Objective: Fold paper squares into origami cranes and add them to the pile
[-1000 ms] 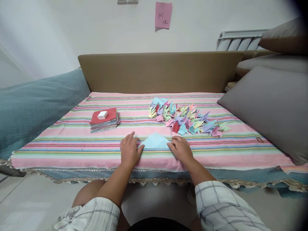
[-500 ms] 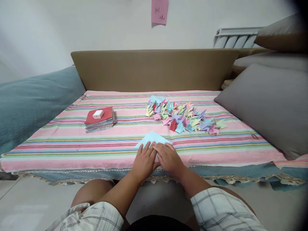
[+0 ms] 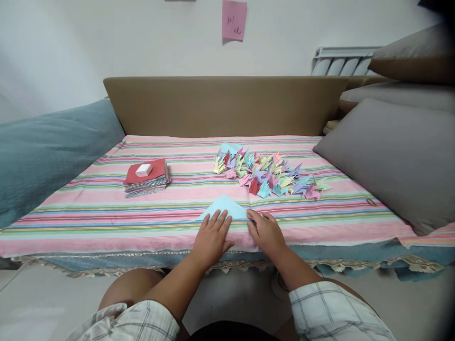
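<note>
A light blue paper [image 3: 224, 207], folded into a triangle, lies on the striped cloth [image 3: 106, 213] near the front edge. My left hand [image 3: 212, 236] rests flat on its lower left part, fingers stretched out. My right hand [image 3: 266, 230] presses on the paper's right corner, its fingers flat and together. A heap of several coloured paper cranes [image 3: 265, 174] lies just behind the paper. At the left sits a stack of coloured paper sheets [image 3: 146, 180], a red sheet on top, with a small white box [image 3: 144, 169] on it.
A brown backrest [image 3: 223, 104] runs along the back. A teal cushion [image 3: 46, 151] flanks the left side and grey cushions [image 3: 391, 156] the right. A pink note [image 3: 233, 20] hangs on the wall. My knees and plaid shorts [image 3: 337, 315] are below the cloth's edge.
My hands came together on the paper's lower edge, then the right hand slid back out to the right corner. The left hand stayed pressing on the paper.
</note>
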Motion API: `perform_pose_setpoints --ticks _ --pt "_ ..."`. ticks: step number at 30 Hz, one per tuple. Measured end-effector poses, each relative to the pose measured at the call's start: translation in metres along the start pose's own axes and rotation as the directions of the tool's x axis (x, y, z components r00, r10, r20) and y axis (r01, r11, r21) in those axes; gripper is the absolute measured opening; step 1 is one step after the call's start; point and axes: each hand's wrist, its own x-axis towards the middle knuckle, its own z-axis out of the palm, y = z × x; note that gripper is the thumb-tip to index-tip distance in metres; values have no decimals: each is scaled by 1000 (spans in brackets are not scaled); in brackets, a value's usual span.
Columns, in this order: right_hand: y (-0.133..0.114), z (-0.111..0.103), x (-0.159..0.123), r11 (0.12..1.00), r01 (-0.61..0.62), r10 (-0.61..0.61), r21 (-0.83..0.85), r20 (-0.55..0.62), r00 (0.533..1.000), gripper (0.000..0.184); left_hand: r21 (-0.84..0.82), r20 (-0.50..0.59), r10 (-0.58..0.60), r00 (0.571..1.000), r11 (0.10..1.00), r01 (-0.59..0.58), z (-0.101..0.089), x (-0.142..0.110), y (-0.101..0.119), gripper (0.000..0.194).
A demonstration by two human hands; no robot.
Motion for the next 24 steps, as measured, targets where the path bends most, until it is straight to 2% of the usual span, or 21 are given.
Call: perform_pose_setpoints --ticks 4,8,10,12,16,20,24 --pt "0 0 2 999 -33 33 28 31 999 35 24 4 -64 998 998 64 -8 -12 -14 68" --pt "2 1 4 997 -49 47 59 26 999 33 53 0 -197 980 979 197 -24 -25 -38 55" --pt "4 1 6 996 -47 47 82 0 999 31 24 -12 -244 970 969 244 -31 -25 -50 43" --pt "7 1 10 994 -71 74 86 -34 997 32 -48 -37 -312 949 950 310 -34 -19 -57 40" --pt "11 -1 15 985 -173 174 25 -42 984 37 -101 -52 -455 889 888 449 -33 -2 -56 43" --pt "11 -1 16 982 -187 187 19 9 982 30 -107 -23 -494 869 865 489 -30 7 -51 40" --pt "10 1 16 982 -177 178 73 -11 984 22 -203 -62 -501 863 853 480 -29 7 -51 31"
